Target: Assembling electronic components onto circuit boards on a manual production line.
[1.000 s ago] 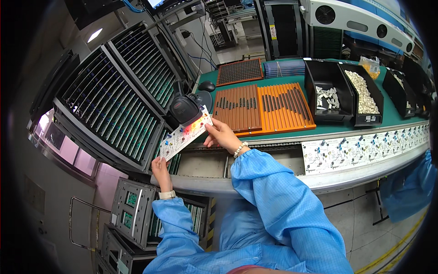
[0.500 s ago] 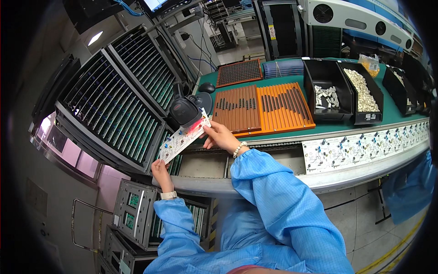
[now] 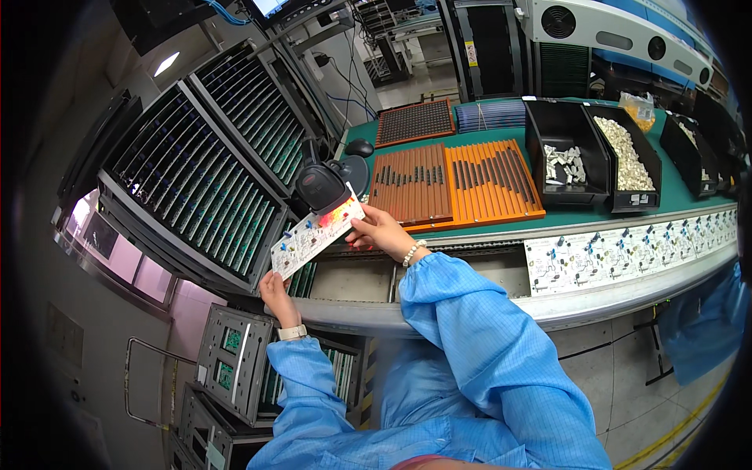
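Note:
A white circuit board point(image 3: 313, 239) with small blue, red and dark components is held tilted between my two hands. My left hand point(image 3: 277, 296) grips its lower left end. At the upper right end, my right hand point(image 3: 379, 233) pinches the long edge between thumb and fingers. Right above that end stands a black barcode scanner point(image 3: 319, 186) on a round base, and its red light falls on the board. Part of the board's far end lies behind the scanner head.
Left of the board stands a tall rack point(image 3: 196, 176) of slotted boards. Brown and orange stick trays point(image 3: 493, 184), a mouse point(image 3: 359, 147) and black bins point(image 3: 565, 160) of white parts occupy the green tabletop. More white boards point(image 3: 619, 254) line the conveyor rail at the right.
The red light on the board looks brighter and more orange. Both hands keep hold of the board and hardly move; the whole view has shifted slightly.

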`<state>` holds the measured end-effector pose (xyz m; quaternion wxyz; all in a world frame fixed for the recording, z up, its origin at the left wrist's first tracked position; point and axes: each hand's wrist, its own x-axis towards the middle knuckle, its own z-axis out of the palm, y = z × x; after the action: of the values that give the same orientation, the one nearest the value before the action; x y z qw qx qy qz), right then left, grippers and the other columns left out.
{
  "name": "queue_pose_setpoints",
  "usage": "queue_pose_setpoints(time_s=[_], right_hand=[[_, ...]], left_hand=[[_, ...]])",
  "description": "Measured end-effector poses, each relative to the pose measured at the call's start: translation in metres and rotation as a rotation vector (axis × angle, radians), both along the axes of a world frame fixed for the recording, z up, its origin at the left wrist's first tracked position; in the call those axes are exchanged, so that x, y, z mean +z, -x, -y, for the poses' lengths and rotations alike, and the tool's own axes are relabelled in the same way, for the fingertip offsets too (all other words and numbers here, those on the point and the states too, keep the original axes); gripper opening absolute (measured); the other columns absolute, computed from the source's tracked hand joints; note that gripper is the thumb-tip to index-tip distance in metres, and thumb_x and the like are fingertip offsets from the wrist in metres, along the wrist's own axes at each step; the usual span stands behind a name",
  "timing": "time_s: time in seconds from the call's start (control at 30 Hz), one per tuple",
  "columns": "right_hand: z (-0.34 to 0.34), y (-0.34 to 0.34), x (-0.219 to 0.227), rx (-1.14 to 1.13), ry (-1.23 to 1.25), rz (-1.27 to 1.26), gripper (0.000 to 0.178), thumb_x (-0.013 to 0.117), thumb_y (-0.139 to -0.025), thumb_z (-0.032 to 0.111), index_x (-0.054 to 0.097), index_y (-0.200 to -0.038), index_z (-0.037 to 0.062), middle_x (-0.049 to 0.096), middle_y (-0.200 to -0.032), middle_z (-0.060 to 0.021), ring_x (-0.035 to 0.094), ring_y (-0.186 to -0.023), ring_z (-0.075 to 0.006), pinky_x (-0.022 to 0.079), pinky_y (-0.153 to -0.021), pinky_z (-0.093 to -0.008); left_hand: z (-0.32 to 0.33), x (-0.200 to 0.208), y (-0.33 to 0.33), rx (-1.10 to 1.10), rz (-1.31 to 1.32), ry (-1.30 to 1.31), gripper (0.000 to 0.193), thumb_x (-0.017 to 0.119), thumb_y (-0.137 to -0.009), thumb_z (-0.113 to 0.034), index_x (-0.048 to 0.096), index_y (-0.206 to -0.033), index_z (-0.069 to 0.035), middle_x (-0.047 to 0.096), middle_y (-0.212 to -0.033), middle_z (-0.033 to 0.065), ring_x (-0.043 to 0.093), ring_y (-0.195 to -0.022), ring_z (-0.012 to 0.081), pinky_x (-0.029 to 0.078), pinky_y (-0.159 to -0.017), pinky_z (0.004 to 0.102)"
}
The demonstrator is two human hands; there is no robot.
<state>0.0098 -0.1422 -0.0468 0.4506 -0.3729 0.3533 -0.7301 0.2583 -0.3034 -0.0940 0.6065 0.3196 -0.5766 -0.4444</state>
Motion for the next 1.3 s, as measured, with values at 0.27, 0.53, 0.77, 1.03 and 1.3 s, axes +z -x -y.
queue_pose_setpoints(time_s=[0.27,0.53,0.77,1.03,1.3], right_hand=[[0.0,0.0,0.0,0.002,-0.037,0.009,0.038,0.052,-0.098,0.014,0.043,-0.133,0.0049,0.06,-0.11,-0.0075,0.066,-0.088,-0.0155,0.056,-0.069,-0.0251],[0.007,-0.007,-0.008,0.064,-0.017,0.025,0.033,0.053,-0.098,0.015,0.046,-0.129,0.0041,0.061,-0.109,-0.0069,0.067,-0.084,-0.0156,0.056,-0.069,-0.0255],[0.005,-0.012,-0.007,0.065,0.006,-0.004,0.033,0.054,-0.097,0.015,0.048,-0.127,0.0044,0.061,-0.107,-0.0053,0.067,-0.083,-0.0148,0.055,-0.069,-0.0237],[0.002,-0.014,-0.002,0.098,0.008,0.016,0.033,0.056,-0.097,0.02,0.05,-0.125,0.0044,0.061,-0.107,-0.0039,0.066,-0.082,-0.0134,0.055,-0.069,-0.0226],[0.007,-0.008,-0.001,0.047,-0.05,0.05,0.032,0.055,-0.097,0.026,0.053,-0.117,0.0011,0.065,-0.098,-0.0063,0.068,-0.073,-0.0145,0.055,-0.063,-0.0235]], left_hand=[[-0.001,-0.001,-0.001,-0.006,0.002,-0.011,0.021,0.052,-0.096,-0.011,0.051,-0.113,0.001,0.063,-0.101,0.0114,0.058,-0.08,0.0134,0.047,-0.071,0.026],[0.004,-0.007,-0.006,0.038,-0.084,-0.018,0.022,0.049,-0.097,-0.012,0.048,-0.114,0.001,0.062,-0.104,0.0125,0.058,-0.083,0.0147,0.046,-0.075,0.027],[0.0,-0.005,-0.006,0.059,-0.209,-0.021,0.023,0.048,-0.097,-0.012,0.046,-0.116,0.001,0.059,-0.11,0.0145,0.058,-0.094,0.0186,0.046,-0.082,0.0297],[0.003,-0.007,-0.008,0.081,-0.229,-0.017,0.021,0.046,-0.098,-0.013,0.046,-0.114,0.001,0.058,-0.112,0.0148,0.058,-0.096,0.0197,0.046,-0.083,0.0312],[0.01,-0.011,-0.013,-0.013,-0.183,-0.002,0.019,0.05,-0.097,-0.011,0.048,-0.112,0.0,0.061,-0.107,0.0127,0.059,-0.091,0.0176,0.047,-0.082,0.03]])
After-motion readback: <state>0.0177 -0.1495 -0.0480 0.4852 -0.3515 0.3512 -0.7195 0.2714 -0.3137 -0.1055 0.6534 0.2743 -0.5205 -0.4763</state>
